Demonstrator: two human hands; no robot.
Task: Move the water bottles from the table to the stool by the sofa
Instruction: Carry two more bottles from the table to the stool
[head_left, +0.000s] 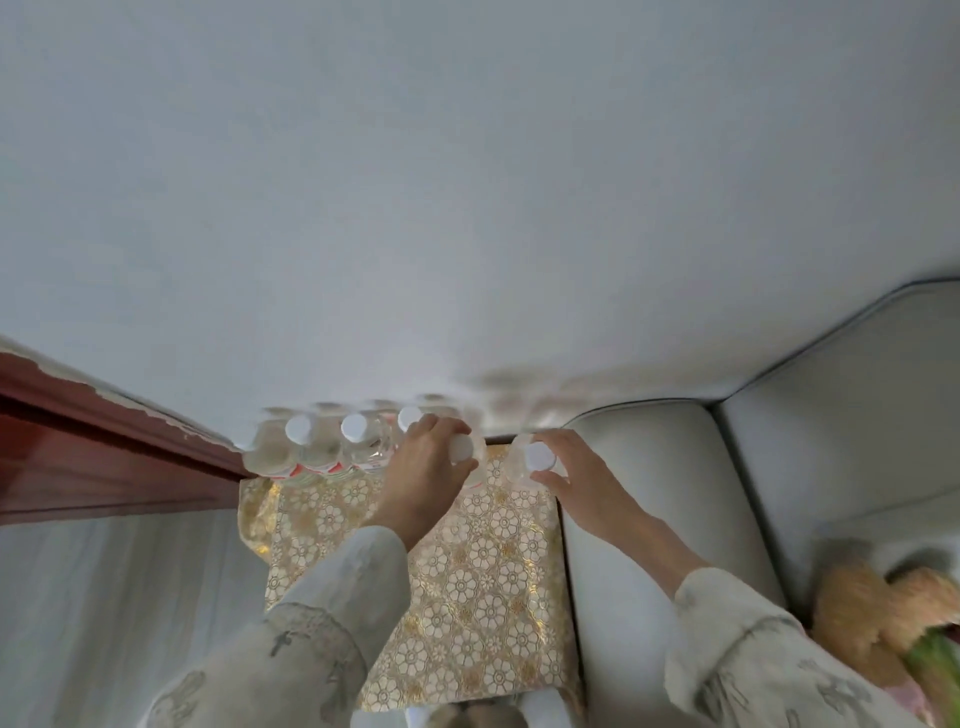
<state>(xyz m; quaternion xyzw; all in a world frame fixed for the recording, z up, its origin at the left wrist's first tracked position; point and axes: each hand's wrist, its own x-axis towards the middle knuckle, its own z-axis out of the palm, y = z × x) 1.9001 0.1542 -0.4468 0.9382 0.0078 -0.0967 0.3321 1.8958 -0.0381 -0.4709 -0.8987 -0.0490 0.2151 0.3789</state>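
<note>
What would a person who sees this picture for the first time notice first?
Most striking are the two hands, each gripping a clear water bottle by its white-capped top: the left hand holds one bottle, the right hand another. They are over the far edge of a stool with a gold floral cover, beside a pale sofa. To the left, a row of bottles stands against the wall.

At frame centre, the left hand (423, 462) grips a clear white-capped plastic bottle (462, 449) and the right hand (576, 475) grips another (537, 457), over a gold floral-patterned stool (467, 597); three more white-capped bottles (353, 441) stand to their left, a pale grey sofa (675, 493) at right.
</note>
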